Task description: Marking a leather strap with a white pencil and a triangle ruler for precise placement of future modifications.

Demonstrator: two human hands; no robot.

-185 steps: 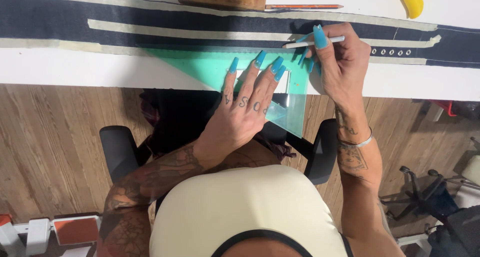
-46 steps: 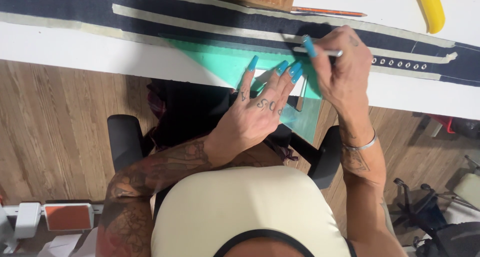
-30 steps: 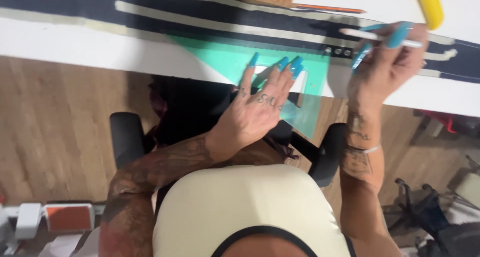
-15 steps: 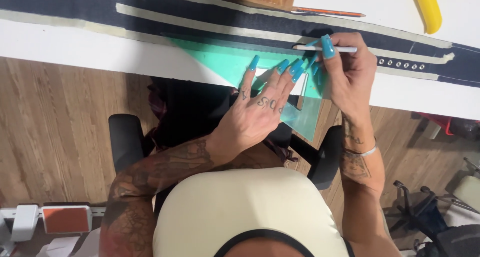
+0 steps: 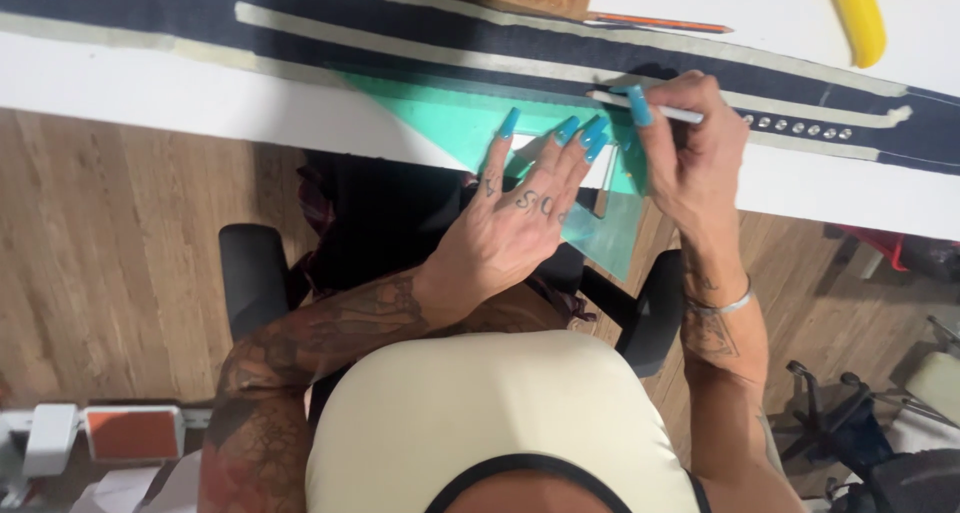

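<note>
Now, left to right, placed against the green triangle ruler:
Ruler: green triangle ruler [image 5: 455, 123] lies flat on the white desk [image 5: 150, 88], one corner hanging past the desk's near edge.
Left hand: left hand [image 5: 515, 218] spread open, fingertips pressing on the ruler.
Cloth: dark fabric strip [image 5: 400, 28] with pale tape lines, under the ruler's far edge.
Right hand: right hand [image 5: 695, 153] closed on a white pencil [image 5: 660, 111], tip at the ruler's far edge.
Eyelets: metal eyelets [image 5: 800, 128] right of the ruler.
Knife: yellow knife handle [image 5: 858, 13], well beyond the ruler, far right.
</note>
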